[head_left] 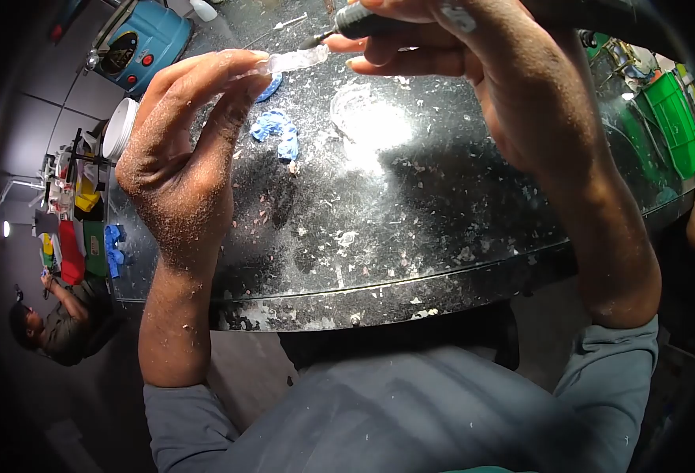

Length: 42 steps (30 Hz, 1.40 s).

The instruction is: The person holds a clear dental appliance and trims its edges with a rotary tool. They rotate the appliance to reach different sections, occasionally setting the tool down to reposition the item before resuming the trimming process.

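Note:
My left hand [182,142], dusted with fine pale grains, pinches a small clear, curved plastic piece [296,60] between thumb and fingertips. In my right hand [521,79] is a dark rotary handpiece [355,21], gripped near its front end. Its burr [316,39] points left and overlaps the top edge of the clear piece in this view. The fingertips of my right hand come close to the piece's right end. Beneath the left hand, crumpled blue lumps [275,130] lie on the black worktop [410,229].
Pale dust and chips litter the worktop. A blue machine with red buttons [146,43] and a white tub [119,130] stand at the left. A thin metal tool [276,30] lies at the back. To the right is a green bin [670,122]. Another person [60,315] is at far left.

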Available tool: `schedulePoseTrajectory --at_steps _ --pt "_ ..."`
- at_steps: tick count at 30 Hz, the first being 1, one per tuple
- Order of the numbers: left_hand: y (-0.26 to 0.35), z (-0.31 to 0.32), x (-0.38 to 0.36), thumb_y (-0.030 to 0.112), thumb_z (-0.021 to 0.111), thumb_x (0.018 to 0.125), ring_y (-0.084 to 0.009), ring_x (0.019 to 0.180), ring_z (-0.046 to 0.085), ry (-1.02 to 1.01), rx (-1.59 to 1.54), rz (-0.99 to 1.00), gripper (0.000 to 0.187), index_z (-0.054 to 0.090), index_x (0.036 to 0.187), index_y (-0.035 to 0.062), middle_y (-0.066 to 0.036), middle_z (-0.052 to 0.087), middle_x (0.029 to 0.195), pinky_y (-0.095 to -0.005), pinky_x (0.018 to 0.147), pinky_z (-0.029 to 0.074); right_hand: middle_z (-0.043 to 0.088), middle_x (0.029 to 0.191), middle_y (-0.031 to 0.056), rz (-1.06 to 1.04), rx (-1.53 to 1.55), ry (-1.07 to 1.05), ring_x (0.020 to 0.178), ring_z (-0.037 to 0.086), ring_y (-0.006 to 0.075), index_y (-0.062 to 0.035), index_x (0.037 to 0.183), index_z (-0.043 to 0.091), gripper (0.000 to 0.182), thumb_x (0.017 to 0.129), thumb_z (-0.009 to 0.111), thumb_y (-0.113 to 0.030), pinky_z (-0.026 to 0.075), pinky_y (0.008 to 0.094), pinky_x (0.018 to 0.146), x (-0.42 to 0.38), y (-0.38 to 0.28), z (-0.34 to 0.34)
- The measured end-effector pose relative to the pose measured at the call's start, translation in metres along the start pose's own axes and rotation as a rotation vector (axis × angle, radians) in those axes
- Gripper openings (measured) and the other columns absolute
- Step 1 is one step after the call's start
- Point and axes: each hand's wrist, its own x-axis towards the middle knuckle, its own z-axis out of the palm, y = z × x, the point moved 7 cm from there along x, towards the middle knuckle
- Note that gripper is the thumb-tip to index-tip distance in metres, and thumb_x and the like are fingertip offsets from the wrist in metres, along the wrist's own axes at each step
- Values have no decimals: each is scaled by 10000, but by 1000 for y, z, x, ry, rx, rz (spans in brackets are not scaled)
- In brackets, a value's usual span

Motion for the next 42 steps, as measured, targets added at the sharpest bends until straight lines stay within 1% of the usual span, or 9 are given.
schedulePoseTrajectory --at_steps 6,9,12,18,21,24,27,30,42 --pt "3 0 0 -110 689 766 -156 949 635 -17 101 11 248 705 984 9 -94 673 977 -286 819 532 621 862 91 -55 -113 74 830 636 132 23 969 580 159 925 596 -129 530 263 748 -2 -3 0" --pt "3 0 0 -98 698 766 -154 946 636 -17 93 8 243 709 980 18 -91 677 973 -282 812 530 616 846 87 -70 44 67 795 616 114 28 951 584 151 915 607 -117 510 244 713 4 13 -5" --pt "3 1 0 -90 699 769 -154 944 637 -22 89 19 240 709 982 21 -93 677 972 -277 807 531 609 834 84 -271 155 -33 767 594 99 30 938 588 145 910 615 -110 486 229 677 10 19 -4" --pt "5 2 0 -85 707 764 -152 928 637 -38 97 51 245 714 981 27 -87 681 961 -272 798 528 603 785 57 -110 94 6 720 557 81 18 928 597 135 904 622 -112 452 224 637 3 10 -5" --pt "7 2 0 -80 717 753 -154 919 632 -40 135 70 248 720 974 32 -73 688 949 -273 796 516 600 778 47 -102 197 -104 712 548 78 13 929 598 131 902 627 -112 437 217 623 3 7 0" --pt "8 3 -1 -73 727 743 -156 913 628 -40 178 79 245 726 963 35 -61 696 937 -275 798 503 594 771 44 -48 48 24 701 538 74 5 913 598 129 900 627 -120 428 215 608 2 2 -2" --pt "9 3 0 -68 734 738 -155 911 626 -41 199 75 241 728 955 35 -58 699 934 -276 799 497 583 760 31 -266 -48 -33 699 528 67 2 897 599 130 902 618 -127 412 213 600 0 -14 4" --pt "9 3 -1 -77 718 757 -158 937 622 -74 221 85 245 713 980 24 -77 681 972 -285 830 494 572 737 16 -141 24 125 674 513 59 3 890 600 110 906 610 -105 396 219 580 -1 -5 -4" --pt "10 6 -3 -88 705 770 -177 965 626 -115 238 77 253 701 1003 10 -108 663 1006 -306 864 500 574 742 22 -117 -20 53 675 518 64 4 889 602 112 907 610 -107 402 223 580 -2 0 1"
